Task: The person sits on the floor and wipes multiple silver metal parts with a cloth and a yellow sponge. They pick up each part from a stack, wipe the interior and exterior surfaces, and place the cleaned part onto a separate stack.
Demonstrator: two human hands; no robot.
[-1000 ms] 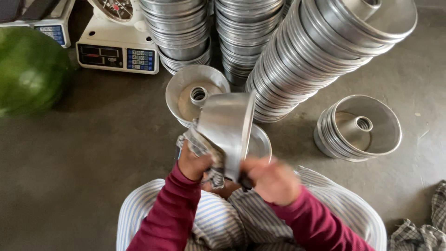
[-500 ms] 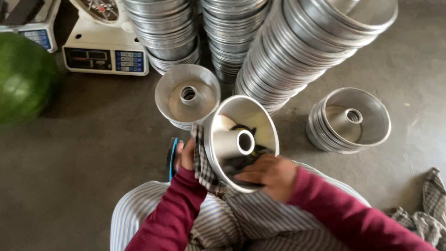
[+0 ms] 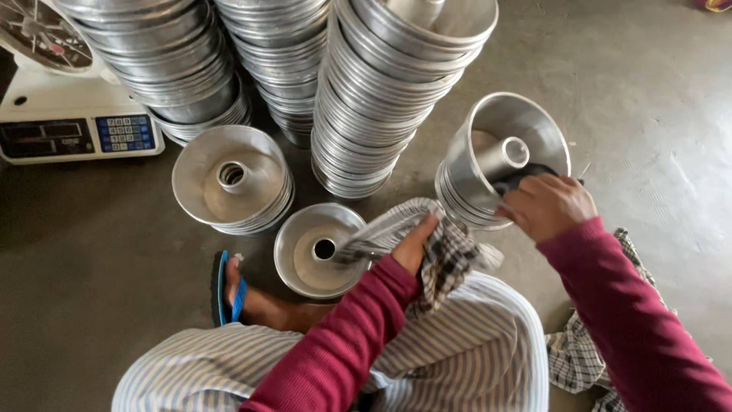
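My right hand (image 3: 547, 204) grips the rim of a shiny metal tube pan (image 3: 505, 145), tilted and held just above a short stack of the same pans (image 3: 454, 200) on the floor at the right. My left hand (image 3: 415, 243) is shut on a checked cloth (image 3: 436, 252) that drapes toward a single tube pan (image 3: 319, 249) lying on the floor in front of me. Both sleeves are dark red.
Tall stacks of tube pans (image 3: 381, 91) stand behind, with a low stack (image 3: 230, 179) at the left. A white weighing scale (image 3: 72, 122) sits far left. My foot in a blue sandal (image 3: 230, 286) rests on the grey concrete floor. Another checked cloth (image 3: 587, 358) lies at the right.
My right hand has carried the pan from in front of me over to the short stack at the right. My left hand kept the cloth and stayed near my lap.
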